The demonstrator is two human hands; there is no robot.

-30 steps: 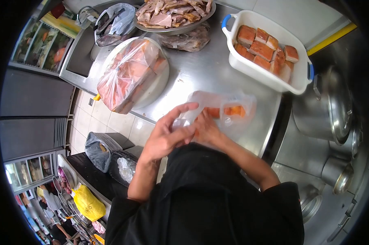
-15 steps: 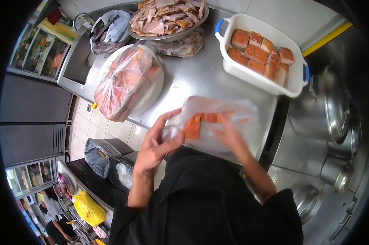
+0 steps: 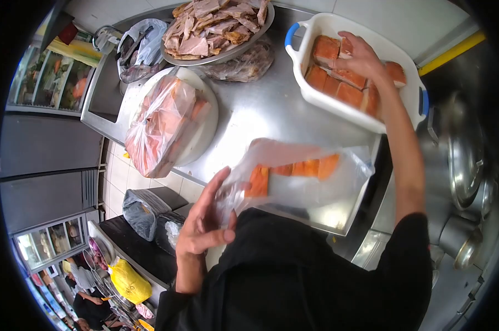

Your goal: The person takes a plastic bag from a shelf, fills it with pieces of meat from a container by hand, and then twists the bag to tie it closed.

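Observation:
My left hand has its fingers wrapped round the gathered edge of a clear plastic bag, thumb apart. Several orange-brown meat pieces show inside the bag, which lies on the steel table. Over at the white tub with blue handles, my right hand reaches in from the right, its fingers on the meat blocks. Whether it grips one is hard to tell, since the fingertips are partly hidden among the blocks.
A tied bag of meat rests on a white round container at the left. Behind it stand a metal bowl of sliced meat and a grey plastic bag. Large steel pots are at the right. A person appears far off at lower left.
My right hand has moved from the clear bag up and right into the white tub. The bag's right part now lies spread out, with more meat pieces visible. My left hand is slightly lower.

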